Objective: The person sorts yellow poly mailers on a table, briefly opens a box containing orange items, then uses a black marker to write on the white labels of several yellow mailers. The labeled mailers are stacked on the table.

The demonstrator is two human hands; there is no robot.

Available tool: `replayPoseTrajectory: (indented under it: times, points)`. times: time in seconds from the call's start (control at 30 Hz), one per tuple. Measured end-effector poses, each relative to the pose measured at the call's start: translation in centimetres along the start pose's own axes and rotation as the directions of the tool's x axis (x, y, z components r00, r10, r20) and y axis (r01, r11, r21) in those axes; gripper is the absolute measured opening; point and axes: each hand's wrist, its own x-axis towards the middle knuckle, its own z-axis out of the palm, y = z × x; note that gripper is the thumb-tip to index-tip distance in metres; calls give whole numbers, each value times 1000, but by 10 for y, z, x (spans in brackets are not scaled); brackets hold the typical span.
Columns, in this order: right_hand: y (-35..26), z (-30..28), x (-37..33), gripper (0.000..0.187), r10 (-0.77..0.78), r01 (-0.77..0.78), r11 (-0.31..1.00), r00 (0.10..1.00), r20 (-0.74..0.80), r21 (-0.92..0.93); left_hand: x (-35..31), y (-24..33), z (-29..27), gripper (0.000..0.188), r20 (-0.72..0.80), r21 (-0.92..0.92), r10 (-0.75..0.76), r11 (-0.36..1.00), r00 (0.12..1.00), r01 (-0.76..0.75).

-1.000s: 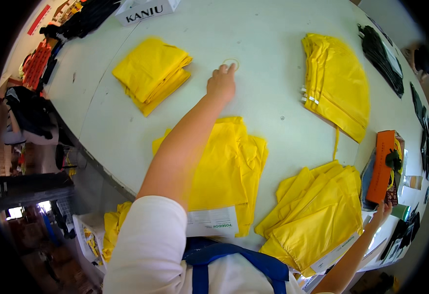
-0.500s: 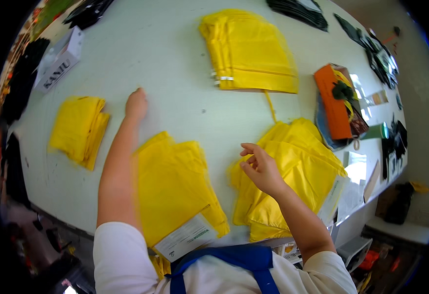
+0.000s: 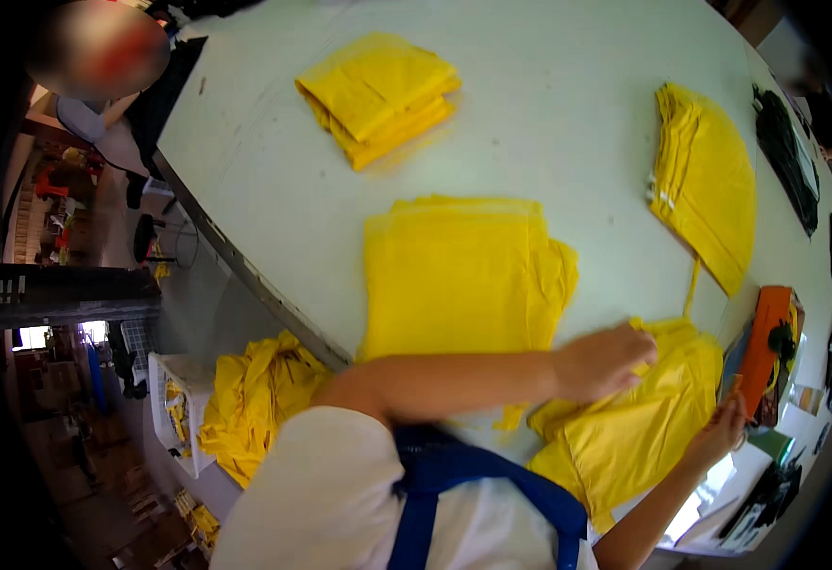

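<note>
Yellow fabric lies in a fanned pile (image 3: 615, 461) close in front of me, to the right, with my left hand (image 3: 608, 364) over its far left part. Those fingers are curled in and blurred; I cannot tell whether they pinch the cloth or only pass above it. My left forearm (image 3: 473, 389) reaches straight across my front. My right hand (image 3: 718, 432) is raised at the pile's right side, fingertips near one another just before an orange box (image 3: 767, 328); whether they grip anything I cannot tell. Off to my left, a crumpled yellow heap (image 3: 259, 408) bulges beside a white bin (image 3: 196, 373).

Beyond my forearm, a squared yellow stack (image 3: 459, 285) lies flat, left of both hands, its near edge hidden by my arm. Farther up the pale table (image 3: 549, 142), a thick folded yellow bundle (image 3: 378, 90) lies well apart from my grip. At the far right, a yellow cord (image 3: 692, 285) hangs off a fan-shaped yellow stack (image 3: 706, 190); past that lies a black bundle (image 3: 786, 157).
</note>
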Motion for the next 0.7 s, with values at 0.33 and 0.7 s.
replayPoseTrajectory:
  times: [0.33,0.7]
  points:
    - [11,-224,105,53,-346,-136,-162,935,-72,-977,-222,4,-155,63,-651,372,-617,248,442,895]
    - [-46,219,-123,52,543,-169,769,682,490,-617,-237,-35,-176,56,-399,-312,-866,436,300,844]
